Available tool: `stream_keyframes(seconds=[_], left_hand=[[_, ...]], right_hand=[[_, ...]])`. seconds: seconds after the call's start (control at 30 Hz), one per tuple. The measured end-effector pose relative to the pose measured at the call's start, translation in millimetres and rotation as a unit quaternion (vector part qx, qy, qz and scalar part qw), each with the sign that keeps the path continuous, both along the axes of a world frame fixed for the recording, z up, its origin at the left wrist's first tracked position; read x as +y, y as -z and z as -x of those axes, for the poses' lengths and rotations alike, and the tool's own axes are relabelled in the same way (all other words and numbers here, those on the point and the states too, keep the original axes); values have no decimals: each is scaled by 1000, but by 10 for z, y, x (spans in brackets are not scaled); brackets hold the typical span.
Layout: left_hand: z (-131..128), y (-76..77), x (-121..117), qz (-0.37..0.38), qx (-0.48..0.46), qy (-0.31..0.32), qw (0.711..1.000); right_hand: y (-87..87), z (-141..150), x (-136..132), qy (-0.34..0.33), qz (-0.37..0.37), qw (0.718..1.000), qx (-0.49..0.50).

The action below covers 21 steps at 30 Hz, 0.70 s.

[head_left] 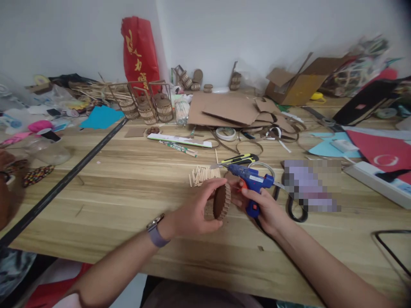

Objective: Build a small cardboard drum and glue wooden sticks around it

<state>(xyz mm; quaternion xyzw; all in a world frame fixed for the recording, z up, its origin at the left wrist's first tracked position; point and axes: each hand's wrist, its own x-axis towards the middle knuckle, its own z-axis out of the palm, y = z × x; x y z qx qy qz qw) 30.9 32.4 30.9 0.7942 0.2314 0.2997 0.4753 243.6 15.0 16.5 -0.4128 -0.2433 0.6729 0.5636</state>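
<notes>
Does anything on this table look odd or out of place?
Yes: a pixelated patch right of the blue glue gun hides what lies there. At the back, one little bucket leans askew; the three nearer buckets stand more upright.

The round brown piece [221,202] hides some fingers of the left hand [192,212] from us, and the grip of the blue glue gun [253,182] covers part of the right hand [269,209]. Coarse pixels blot out a mauve thing [310,186], so we cannot name it, and the dark scrap [260,248] is too small for us to tell. Another person's arm [4,205], the white power strip [375,182] and a black wire frame [387,247] reach us cut off by the picture's edges.
</notes>
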Motion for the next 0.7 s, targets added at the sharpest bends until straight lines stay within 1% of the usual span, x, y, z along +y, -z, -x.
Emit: stream_keyframes(seconds=[0.07, 0.23, 0.3, 0.43, 0.53, 0.63, 0.7], left_hand=[[-49, 38, -20, -15, -18, 0, 1000], [-78, 137, -42, -123, -10, 28, 992], [-73, 160, -47, -138, -2, 40, 990], [-58, 179, -46, -141, 12, 52, 989], [-50, 180, -33, -124, 17, 66, 990], [-58, 181, -35, -56, -15, 68, 996], [-74, 190, -50, 0, -40, 51, 998]], right_hand=[[-27, 28, -28, -5, 3, 1000, -1], [-45, 66, -76, -5, 53, 999, 8], [-38, 81, -85, -12, 63, 998, 9], [-39, 108, -101, -14, 62, 998, 0], [-46, 100, -121, 0, 58, 998, -20], [-40, 81, -135, 11, 45, 997, -60], [-26, 77, -138, 16, 29, 995, -89]])
